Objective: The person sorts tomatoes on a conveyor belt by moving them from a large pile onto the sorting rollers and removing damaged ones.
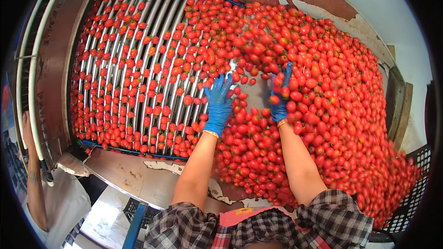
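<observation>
My left hand [218, 105], in a blue glove, lies palm down with its fingers spread where the steel rollers [169, 20] meet the sorting table. A few small oval tomatoes [238, 93] touch its fingertips. My right hand [281, 105], gloved the same, stands on edge against the big heap of tomatoes [332, 86]. Its fingers are apart, and loose tomatoes hide part of the palm. Between the hands shows a patch of bare metal table [255, 95]. Many tomatoes near the right hand are blurred.
Tomatoes sit in rows along the rollers to the left. A black perforated crate [412, 193] at the lower right tips tomatoes onto the heap. Worn side walls [131, 173] edge the table. Another person's arm [34, 176] reaches to white pipes [34, 76] at the far left.
</observation>
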A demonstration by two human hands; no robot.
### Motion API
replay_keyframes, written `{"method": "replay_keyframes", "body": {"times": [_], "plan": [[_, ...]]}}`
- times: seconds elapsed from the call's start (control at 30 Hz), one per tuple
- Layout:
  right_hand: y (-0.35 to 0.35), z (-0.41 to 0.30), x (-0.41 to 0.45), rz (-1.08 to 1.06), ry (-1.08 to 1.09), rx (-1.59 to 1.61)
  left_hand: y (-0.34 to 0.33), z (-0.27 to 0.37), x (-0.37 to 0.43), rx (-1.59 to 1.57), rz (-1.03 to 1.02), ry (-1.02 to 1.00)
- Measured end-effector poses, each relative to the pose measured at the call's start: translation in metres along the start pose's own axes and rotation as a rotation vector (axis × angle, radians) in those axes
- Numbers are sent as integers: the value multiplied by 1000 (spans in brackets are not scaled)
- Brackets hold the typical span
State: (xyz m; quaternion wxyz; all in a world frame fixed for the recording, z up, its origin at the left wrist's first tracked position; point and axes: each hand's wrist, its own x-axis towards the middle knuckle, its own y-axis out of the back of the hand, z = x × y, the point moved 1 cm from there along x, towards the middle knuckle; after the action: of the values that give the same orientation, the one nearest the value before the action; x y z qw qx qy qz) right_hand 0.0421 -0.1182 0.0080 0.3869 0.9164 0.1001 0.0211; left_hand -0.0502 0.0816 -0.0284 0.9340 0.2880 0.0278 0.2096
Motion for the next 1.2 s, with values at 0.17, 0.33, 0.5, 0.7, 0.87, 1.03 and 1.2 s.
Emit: {"method": "replay_keyframes", "body": {"times": [0.17, 0.33, 0.5, 0.7, 0.87, 1.03, 1.2], "plan": [[6, 3, -4, 18, -5, 0, -24, 25, -4, -35, -70, -60], [8, -1, 2, 34, -8, 5, -22, 22, -4, -130, -36, -68], [10, -5, 4, 38, -10, 21, -21, 19, -5, -168, -60, -35], [17, 0, 3, 37, -23, 18, -25, 26, 3, 50, -24, -159], [14, 0, 8, 40, -7, 19, 9, 33, 146, 517, 57, -212], [8, -9, 10, 29, -1, 65, 9, -13, 289, 808, -324, 267], [15, 1, 16, 34, 1, 18, 19, -18, 214, 819, -456, 109]]}}
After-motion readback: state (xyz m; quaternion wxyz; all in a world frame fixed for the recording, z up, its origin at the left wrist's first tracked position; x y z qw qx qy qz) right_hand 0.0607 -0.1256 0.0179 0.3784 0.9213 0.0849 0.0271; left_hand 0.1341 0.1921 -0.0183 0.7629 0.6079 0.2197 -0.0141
